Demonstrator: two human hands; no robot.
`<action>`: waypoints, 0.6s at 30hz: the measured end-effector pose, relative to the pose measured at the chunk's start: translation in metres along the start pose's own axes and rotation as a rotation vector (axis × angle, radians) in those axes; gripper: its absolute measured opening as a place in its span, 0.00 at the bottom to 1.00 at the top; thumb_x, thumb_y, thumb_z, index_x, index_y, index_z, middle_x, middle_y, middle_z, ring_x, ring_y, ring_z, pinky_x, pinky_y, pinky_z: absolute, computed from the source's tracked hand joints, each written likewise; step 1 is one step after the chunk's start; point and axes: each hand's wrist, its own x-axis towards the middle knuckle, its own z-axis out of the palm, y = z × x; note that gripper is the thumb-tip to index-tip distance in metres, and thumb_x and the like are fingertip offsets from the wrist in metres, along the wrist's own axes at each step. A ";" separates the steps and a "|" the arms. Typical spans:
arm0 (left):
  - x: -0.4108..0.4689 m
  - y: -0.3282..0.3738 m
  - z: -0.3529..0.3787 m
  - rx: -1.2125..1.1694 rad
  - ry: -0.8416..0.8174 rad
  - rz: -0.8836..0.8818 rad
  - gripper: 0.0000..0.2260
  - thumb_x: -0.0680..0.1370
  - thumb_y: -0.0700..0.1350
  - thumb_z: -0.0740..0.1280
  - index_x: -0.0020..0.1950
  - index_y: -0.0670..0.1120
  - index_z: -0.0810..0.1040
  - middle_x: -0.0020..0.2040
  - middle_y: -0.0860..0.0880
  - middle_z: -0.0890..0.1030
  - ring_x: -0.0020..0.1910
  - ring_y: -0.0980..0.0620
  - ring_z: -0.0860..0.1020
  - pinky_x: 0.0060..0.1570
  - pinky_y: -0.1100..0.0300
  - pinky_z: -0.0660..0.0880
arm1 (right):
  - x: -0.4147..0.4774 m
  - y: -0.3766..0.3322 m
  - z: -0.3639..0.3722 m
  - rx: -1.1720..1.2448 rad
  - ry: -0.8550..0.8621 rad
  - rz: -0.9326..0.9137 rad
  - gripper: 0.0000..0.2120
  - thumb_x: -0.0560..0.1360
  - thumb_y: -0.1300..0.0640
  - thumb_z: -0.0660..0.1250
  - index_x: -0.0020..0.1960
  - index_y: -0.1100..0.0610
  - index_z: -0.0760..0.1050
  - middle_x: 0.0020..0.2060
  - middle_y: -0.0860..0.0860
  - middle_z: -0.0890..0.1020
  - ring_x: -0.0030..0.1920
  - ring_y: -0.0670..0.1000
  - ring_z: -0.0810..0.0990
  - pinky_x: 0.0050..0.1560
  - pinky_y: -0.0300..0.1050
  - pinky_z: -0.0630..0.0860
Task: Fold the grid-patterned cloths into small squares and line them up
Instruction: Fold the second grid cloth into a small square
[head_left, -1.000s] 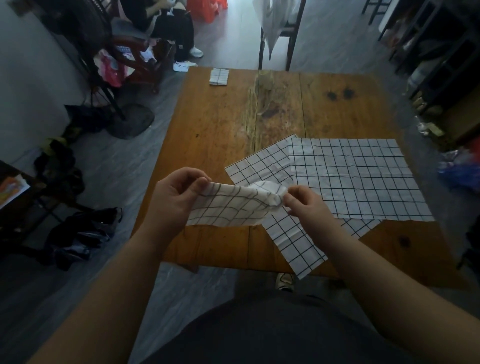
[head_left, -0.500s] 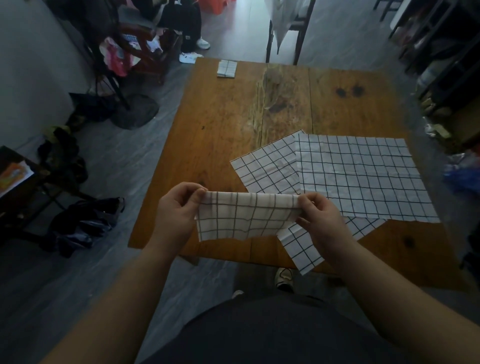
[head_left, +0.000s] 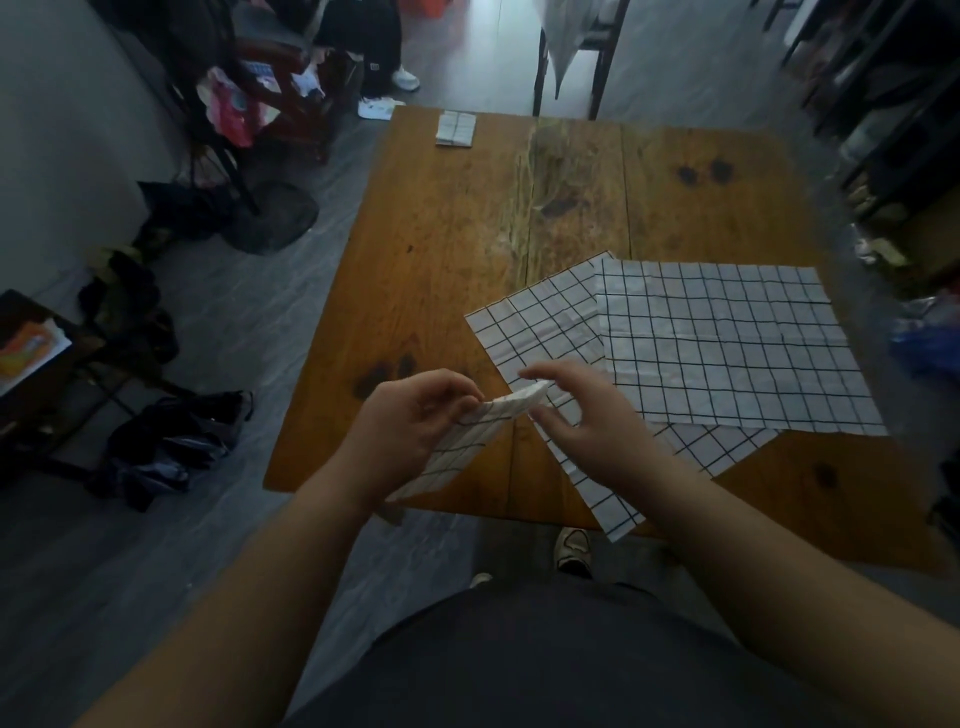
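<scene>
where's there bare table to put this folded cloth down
Widest free patch: the left half of the table, between the folded square at the far edge and your left hand. Also the far strip beyond the flat cloths. Crowded: right middle, under those overlapping cloths.
</scene>
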 end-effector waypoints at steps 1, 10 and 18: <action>0.001 0.001 0.000 0.001 -0.006 0.025 0.06 0.80 0.46 0.66 0.52 0.56 0.81 0.46 0.60 0.82 0.48 0.61 0.80 0.45 0.68 0.77 | 0.003 -0.005 0.002 0.000 -0.050 -0.022 0.18 0.78 0.53 0.68 0.67 0.45 0.75 0.60 0.38 0.75 0.59 0.33 0.71 0.59 0.32 0.66; 0.002 0.000 0.000 -0.008 0.055 0.025 0.07 0.80 0.44 0.67 0.52 0.55 0.81 0.46 0.59 0.83 0.49 0.60 0.81 0.47 0.70 0.76 | 0.006 -0.014 0.007 -0.011 -0.166 -0.084 0.04 0.81 0.50 0.66 0.51 0.43 0.80 0.42 0.40 0.82 0.46 0.38 0.79 0.46 0.37 0.76; 0.002 -0.001 0.012 -0.227 -0.089 -0.167 0.06 0.82 0.46 0.66 0.52 0.51 0.83 0.45 0.53 0.84 0.45 0.55 0.83 0.47 0.55 0.82 | 0.000 -0.009 0.000 -0.116 -0.150 -0.035 0.05 0.81 0.46 0.63 0.49 0.41 0.78 0.36 0.40 0.79 0.39 0.41 0.78 0.41 0.43 0.78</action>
